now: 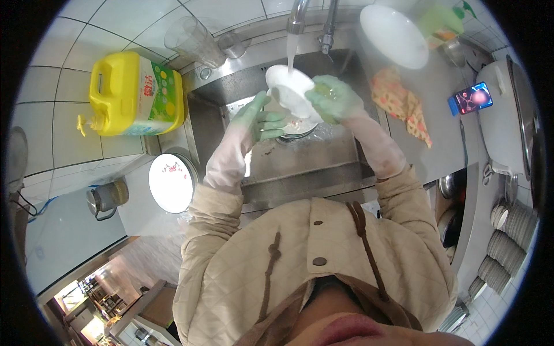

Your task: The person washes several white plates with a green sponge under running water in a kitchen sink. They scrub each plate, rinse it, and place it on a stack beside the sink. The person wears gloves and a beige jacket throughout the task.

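Note:
Water runs from the metal faucet (297,19) onto a white dish (291,91) tilted above the steel sink (298,151). My right hand (332,97), in a green and pale rubber glove, holds the dish by its right side, and a greenish scrubbing pad or sponge seems to be in the palm. At the dish's lower left is my left hand (259,119), gloved alike, fingers spread; whether its thumb touches the rim I cannot tell. Beneath them, a stack of plates (298,129) with a red pattern lies in the sink.
Left of the sink stand a yellow detergent jug (119,93) with a pump, patterned plates (172,183) and a glass pitcher (108,199). Glass vessels (194,41) line the back ledge. On the right are a white oval plate (394,36), a patterned cloth (400,104) and a lit phone (474,98).

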{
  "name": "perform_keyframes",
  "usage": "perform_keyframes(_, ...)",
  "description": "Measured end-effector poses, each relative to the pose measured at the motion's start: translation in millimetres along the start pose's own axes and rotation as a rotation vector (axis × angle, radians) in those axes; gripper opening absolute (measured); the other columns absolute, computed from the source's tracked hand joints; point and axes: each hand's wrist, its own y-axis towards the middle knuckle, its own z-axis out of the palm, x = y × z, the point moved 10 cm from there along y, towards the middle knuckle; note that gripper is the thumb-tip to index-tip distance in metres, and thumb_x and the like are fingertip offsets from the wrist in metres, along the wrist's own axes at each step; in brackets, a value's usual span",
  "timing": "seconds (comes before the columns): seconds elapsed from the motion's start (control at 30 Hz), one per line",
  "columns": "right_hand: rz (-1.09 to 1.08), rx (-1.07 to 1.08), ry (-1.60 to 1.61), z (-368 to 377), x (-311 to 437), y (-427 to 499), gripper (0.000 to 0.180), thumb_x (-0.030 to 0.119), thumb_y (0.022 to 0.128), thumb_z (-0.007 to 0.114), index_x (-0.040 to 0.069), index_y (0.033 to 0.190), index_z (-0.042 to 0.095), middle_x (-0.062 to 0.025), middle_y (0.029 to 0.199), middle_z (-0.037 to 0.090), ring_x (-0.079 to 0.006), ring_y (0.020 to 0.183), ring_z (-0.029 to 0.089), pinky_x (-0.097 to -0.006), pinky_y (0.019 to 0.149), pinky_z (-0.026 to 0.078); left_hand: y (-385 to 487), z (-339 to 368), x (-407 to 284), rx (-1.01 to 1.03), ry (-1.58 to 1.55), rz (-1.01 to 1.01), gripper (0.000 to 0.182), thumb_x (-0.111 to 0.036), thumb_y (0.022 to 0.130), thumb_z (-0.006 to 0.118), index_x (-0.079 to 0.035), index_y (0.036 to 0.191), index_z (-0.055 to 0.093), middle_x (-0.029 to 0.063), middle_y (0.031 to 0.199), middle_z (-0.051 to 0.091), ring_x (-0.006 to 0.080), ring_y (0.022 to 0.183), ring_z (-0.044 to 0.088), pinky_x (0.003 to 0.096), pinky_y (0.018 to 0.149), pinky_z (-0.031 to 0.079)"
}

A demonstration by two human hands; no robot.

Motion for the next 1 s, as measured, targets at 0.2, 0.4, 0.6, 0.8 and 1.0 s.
perform_keyframes(0.2, -0.264, 0.533, -1.060, 90.5, 46.8, -19.8, 0.022, 0.023, 0.084, 0.067, 0.009, 0.102, 0.068, -0.0118, 0.097, 0.069, -0.0302, 0.094, 0.066, -0.0419, 0.084, 0.052, 45.7, -26.4, 44.4, -0.148, -0.434, -0.060, 0.038, -0.018, 0.099, 0.047, 0.008, 0.126, 0.044, 0.0242, 0.110, 0.060, 0.0327, 0.088, 0.067, 0.0402, 0.063, 0.062)
perform_keyframes(0.4, -0.835, -0.061, -0.665, 23.9, 39.2, -18.0, 0.012, 0.021, 0.082, 0.066, 0.012, 0.089, 0.069, -0.0060, 0.091, 0.068, -0.0291, 0.090, 0.065, -0.0427, 0.081, 0.049, 32.7, -14.5, 33.1, -0.188, -0.346, 0.089, 0.043, -0.020, 0.097, 0.057, 0.006, 0.129, 0.046, 0.0174, 0.115, 0.060, 0.0305, 0.096, 0.065, 0.0420, 0.076, 0.058)
perform_keyframes(0.6, -0.367, 0.044, -0.942, 69.1, 1.1, -7.5, 0.022, 0.021, 0.085, 0.059, 0.011, 0.102, 0.068, -0.0062, 0.103, 0.067, -0.0275, 0.103, 0.061, -0.0418, 0.091, 0.046, 34.1, -9.9, 45.2, -0.382, -0.359, 0.038, 0.049, -0.039, 0.098, 0.054, -0.004, 0.133, 0.049, 0.0113, 0.122, 0.058, 0.0245, 0.108, 0.058, 0.0383, 0.090, 0.050)
perform_keyframes(0.8, -0.358, -0.077, -0.935, 89.2, 8.7, 10.5, 0.024, 0.017, 0.086, 0.055, 0.010, 0.107, 0.065, -0.0083, 0.111, 0.065, -0.0275, 0.109, 0.059, -0.0414, 0.098, 0.043, 56.6, -9.0, 76.9, -0.183, -0.379, 0.021, 0.052, -0.045, 0.098, 0.053, -0.007, 0.133, 0.050, 0.0090, 0.122, 0.060, 0.0195, 0.108, 0.059, 0.0341, 0.090, 0.050)
perform_keyframes(1.0, 0.125, -0.089, -0.844, 9.8, -18.5, 43.6, 0.029, 0.019, 0.091, 0.053, 0.012, 0.116, 0.063, -0.0123, 0.123, 0.062, -0.0298, 0.114, 0.057, -0.0415, 0.100, 0.044, 26.2, -20.7, 44.6, -0.398, -0.136, 0.094, 0.053, -0.028, 0.086, 0.073, -0.002, 0.129, 0.053, 0.0138, 0.112, 0.064, 0.0268, 0.092, 0.066, 0.0423, 0.077, 0.056)
